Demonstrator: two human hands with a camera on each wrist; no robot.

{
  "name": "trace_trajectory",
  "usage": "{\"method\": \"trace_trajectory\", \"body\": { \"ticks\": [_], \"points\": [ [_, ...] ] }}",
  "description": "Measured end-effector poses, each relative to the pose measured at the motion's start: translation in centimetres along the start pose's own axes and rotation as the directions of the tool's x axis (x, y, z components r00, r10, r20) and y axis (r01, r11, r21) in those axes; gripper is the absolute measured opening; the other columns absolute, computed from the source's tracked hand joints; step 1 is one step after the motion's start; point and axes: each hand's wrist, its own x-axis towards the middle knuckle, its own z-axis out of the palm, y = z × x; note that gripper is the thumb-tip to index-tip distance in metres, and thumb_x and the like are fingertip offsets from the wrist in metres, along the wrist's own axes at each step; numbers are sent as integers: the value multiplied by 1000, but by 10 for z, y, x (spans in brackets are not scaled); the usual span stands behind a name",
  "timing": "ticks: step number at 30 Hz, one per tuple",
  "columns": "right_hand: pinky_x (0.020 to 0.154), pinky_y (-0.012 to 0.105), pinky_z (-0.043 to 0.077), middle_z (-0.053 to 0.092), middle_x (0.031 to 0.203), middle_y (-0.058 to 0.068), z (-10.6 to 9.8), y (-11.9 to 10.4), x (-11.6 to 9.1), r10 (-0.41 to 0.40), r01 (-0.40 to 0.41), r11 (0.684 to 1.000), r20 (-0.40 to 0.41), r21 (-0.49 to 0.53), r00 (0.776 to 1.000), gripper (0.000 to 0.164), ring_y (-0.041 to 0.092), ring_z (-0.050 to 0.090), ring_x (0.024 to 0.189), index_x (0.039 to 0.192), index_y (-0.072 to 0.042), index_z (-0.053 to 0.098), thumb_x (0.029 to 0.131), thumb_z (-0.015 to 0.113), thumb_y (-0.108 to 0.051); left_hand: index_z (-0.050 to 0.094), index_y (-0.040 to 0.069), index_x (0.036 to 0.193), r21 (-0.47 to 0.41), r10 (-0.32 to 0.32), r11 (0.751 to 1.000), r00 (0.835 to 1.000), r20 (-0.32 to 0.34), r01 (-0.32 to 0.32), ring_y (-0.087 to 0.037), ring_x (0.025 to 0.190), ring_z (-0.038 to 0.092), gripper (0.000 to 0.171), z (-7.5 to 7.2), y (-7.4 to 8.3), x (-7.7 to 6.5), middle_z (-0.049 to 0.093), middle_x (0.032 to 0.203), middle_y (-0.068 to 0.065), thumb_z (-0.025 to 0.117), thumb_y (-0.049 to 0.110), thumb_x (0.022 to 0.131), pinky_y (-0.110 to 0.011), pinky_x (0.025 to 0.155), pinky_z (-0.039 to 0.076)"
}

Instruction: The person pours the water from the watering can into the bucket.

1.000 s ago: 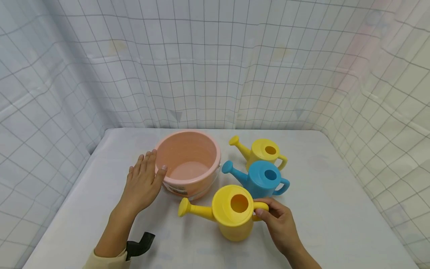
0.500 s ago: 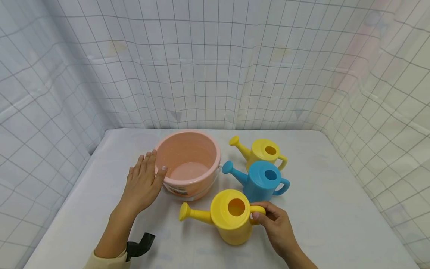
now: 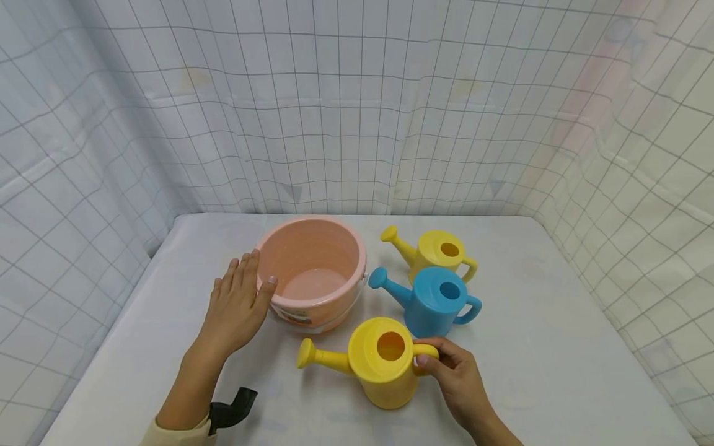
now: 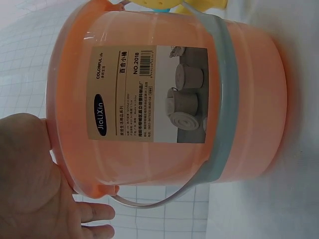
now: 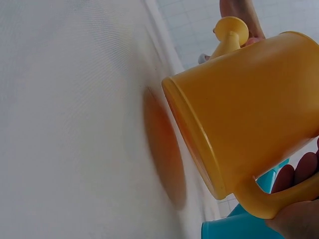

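My right hand [image 3: 454, 378] grips the handle of a yellow watering can [image 3: 385, 365], with fingers and thumb round it. In the right wrist view a shadow lies beneath the base of the yellow can [image 5: 249, 109], which looks raised slightly off the tabletop. Its spout points left. With fingers straight, my left hand [image 3: 237, 310] rests against the left rim of a pink bucket [image 3: 318, 306]. The left wrist view shows the bucket's paper label [image 4: 144, 94] and its grey handle [image 4: 222, 99]. A blue watering can [image 3: 432, 303] stands just behind the gripped one.
Behind the blue can stands a second yellow watering can [image 3: 435, 248], its spout also pointing left. A white cloth covers the table [image 3: 558, 347]. Checked white curtains [image 3: 346, 111] enclose the back and sides. A black strap-like piece [image 3: 234, 409] sits at my left wrist.
My right hand has brought the yellow watering can a little nearer to me and slightly left, away from the blue one. The left hand and the bucket have stayed put.
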Motion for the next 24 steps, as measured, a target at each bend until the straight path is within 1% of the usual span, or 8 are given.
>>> {"method": "trace_trajectory", "body": {
  "ticks": [7, 11, 17, 19, 24],
  "points": [
    [83, 27, 55, 68, 105, -4, 1, 2, 0, 21, -20, 1000, -20, 2, 1000, 33, 13, 63, 91, 113, 4, 60, 88, 66, -16, -2, 14, 153, -7, 0, 1000, 1000, -4, 0, -43, 146, -1, 71, 1, -1, 0, 7, 158, -22, 24, 53, 100, -69, 109, 1],
    [83, 27, 55, 68, 104, -4, 0, 4, 1, 13, -12, 1000, -16, 9, 1000, 32, 14, 62, 91, 113, 5, 60, 88, 65, -15, -2, 14, 153, -12, 0, 1000, 1000, -4, 0, -43, 146, -1, 71, 1, -1, 0, 8, 158, -23, 24, 53, 100, -70, 109, 1],
    [83, 26, 54, 66, 104, -2, -1, 7, 0, 3, -3, 1000, -11, -2, 1000, 32, 20, 62, 93, 113, 5, 60, 89, 64, -15, -1, 14, 153, -7, 0, 1000, 1000, -8, 0, -44, 146, 0, 70, 1, -1, 0, 8, 158, -23, 24, 52, 100, -70, 108, 2],
    [83, 26, 54, 66, 104, -2, -1, 8, -1, 8, -8, 1000, -16, -6, 1000, 31, 20, 62, 93, 112, 4, 61, 89, 64, -16, -1, 13, 153, -4, 1, 1000, 1000, -9, -1, -44, 146, 1, 70, 1, -1, 0, 8, 158, -23, 24, 52, 100, -70, 108, 3],
    [84, 26, 54, 66, 104, -2, -3, 10, -4, 7, -7, 1000, -17, 2, 1000, 30, 15, 63, 90, 113, 5, 60, 90, 62, -15, -1, 13, 153, -4, 2, 1000, 1000, -10, -2, -43, 146, 0, 70, 1, -1, 1, 8, 158, -23, 24, 52, 100, -70, 108, 3]
  ]
}}
